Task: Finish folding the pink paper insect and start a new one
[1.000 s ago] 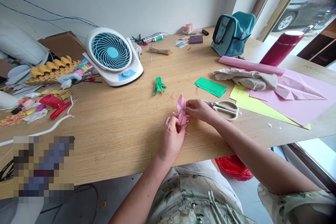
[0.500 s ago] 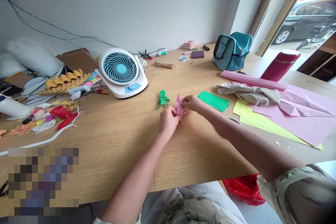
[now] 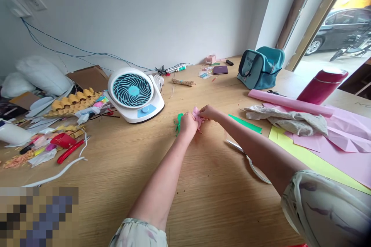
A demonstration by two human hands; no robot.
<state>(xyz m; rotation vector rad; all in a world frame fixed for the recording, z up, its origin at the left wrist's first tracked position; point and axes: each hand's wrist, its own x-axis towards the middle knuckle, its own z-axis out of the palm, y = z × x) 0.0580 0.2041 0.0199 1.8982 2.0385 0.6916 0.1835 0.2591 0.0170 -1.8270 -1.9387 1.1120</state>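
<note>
Both hands are pinching — left hand (image 3: 188,125) and right hand (image 3: 208,112) closed on the pink folded paper (image 3: 198,119), one each side, out over the table (image 3: 116,185). Can't tell if the paper touches the wood, and the left fingertips are mostly hidden. With folds that small, I'd support the broad part first, then go easy on the skinny points; a hard squeeze would probably crush them. As for room, the widest stretch is the near side, toward the body. White fan (image 3: 131,88) is well apart, up and left. Scissors (image 3: 236,146) poke out past the right forearm, blade tip showing — keep that arm high. Green sheet (image 3: 245,124) sits beyond the forearm. Tightest spot: the green paper figure (image 3: 179,119), right beside the left hand, partly hidden.
</note>
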